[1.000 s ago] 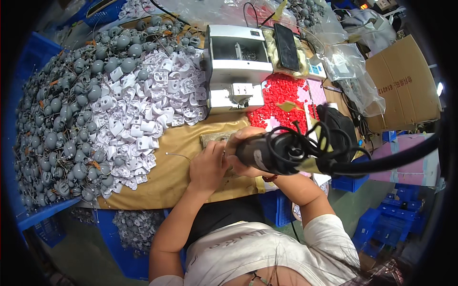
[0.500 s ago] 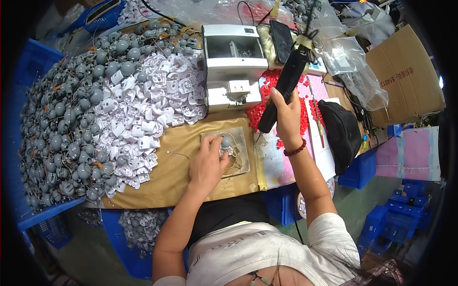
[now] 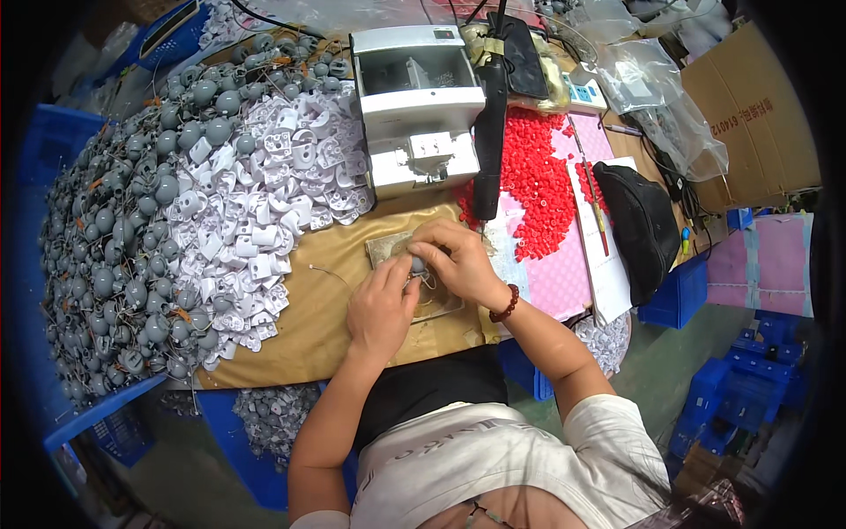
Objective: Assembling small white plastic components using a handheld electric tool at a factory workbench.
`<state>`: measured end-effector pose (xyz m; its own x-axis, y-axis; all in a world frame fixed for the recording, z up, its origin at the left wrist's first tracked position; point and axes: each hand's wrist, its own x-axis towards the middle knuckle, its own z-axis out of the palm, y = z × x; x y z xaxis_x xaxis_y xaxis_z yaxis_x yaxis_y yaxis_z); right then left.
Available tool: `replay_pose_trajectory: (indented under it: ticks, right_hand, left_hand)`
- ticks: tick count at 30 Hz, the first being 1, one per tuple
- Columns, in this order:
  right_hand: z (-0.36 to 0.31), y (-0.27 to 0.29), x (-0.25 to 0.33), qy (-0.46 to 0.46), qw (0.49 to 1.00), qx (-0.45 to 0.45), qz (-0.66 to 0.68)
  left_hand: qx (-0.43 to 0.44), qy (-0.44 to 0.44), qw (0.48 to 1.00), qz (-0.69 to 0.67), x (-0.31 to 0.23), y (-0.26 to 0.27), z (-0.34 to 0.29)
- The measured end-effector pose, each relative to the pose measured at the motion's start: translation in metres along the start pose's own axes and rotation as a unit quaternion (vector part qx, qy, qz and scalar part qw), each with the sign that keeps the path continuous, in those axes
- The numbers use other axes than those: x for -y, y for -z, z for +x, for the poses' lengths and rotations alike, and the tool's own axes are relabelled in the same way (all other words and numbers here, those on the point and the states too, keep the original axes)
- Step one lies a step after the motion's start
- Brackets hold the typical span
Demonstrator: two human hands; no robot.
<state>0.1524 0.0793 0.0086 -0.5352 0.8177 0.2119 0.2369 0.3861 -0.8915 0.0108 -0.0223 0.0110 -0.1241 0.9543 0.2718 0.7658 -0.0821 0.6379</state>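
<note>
My left hand (image 3: 381, 304) and my right hand (image 3: 456, 257) meet over a small metal fixture plate (image 3: 390, 248) on the tan work mat (image 3: 291, 326). Both hands pinch a small grey round part (image 3: 418, 264) with thin wires hanging from it. A black electric screwdriver (image 3: 488, 132) hangs upright just beyond my right hand, not held. My right wrist wears a dark bead bracelet (image 3: 506, 305).
A big heap of grey round parts (image 3: 123, 238) and white plastic pieces (image 3: 256, 203) fills the left side. A white box-shaped machine (image 3: 416, 106) stands behind the mat. Red caps (image 3: 538, 185) lie on pink sheet, a black pouch (image 3: 639, 225) and cardboard box (image 3: 749, 115) to the right.
My right hand let go of the black screwdriver, which rose and now hangs upright, and came back down to join the left hand on the grey part.
</note>
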Motion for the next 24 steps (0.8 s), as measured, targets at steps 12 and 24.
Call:
replay_pose_trajectory:
  ticks: [12, 24]
  right_hand:
    - [0.022, -0.024, 0.005, -0.253, 0.89, -0.072, 0.373]
    - [0.0, 0.075, -0.011, -0.101, 0.973, -0.108, 0.177]
  left_hand:
    - [0.015, -0.013, 1.0, 0.02, 0.004, -0.001, 0.0]
    - [0.356, 0.095, 0.93, 0.011, 0.003, 0.144, -0.055]
